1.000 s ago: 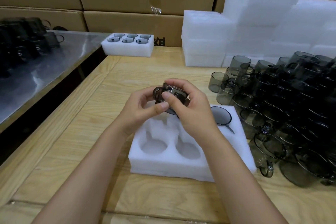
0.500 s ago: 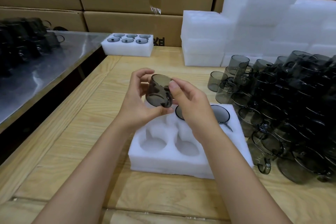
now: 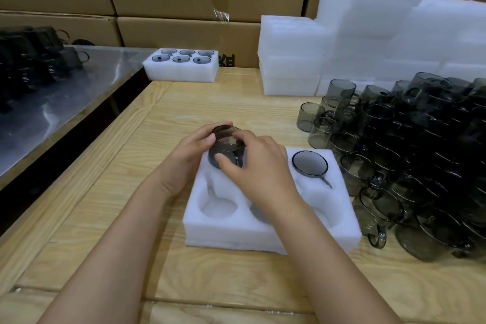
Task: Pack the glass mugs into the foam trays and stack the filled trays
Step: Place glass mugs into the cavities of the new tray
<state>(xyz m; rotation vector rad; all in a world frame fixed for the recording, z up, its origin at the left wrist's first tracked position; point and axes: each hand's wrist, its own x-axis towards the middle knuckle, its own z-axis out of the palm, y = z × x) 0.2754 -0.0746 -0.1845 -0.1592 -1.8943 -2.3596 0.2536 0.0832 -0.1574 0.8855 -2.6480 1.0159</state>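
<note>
fingers of both hands curl round a smoky glass mug, upright at center frame. left hand & right hand hold it over the foam tray's upper-left pocket; another mug sits upper right.

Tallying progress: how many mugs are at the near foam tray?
2. The seated mug fills the near tray's back-right pocket; the held mug is gripped by left hand and right hand at the back-left pocket. The right hand may hide another.
</note>
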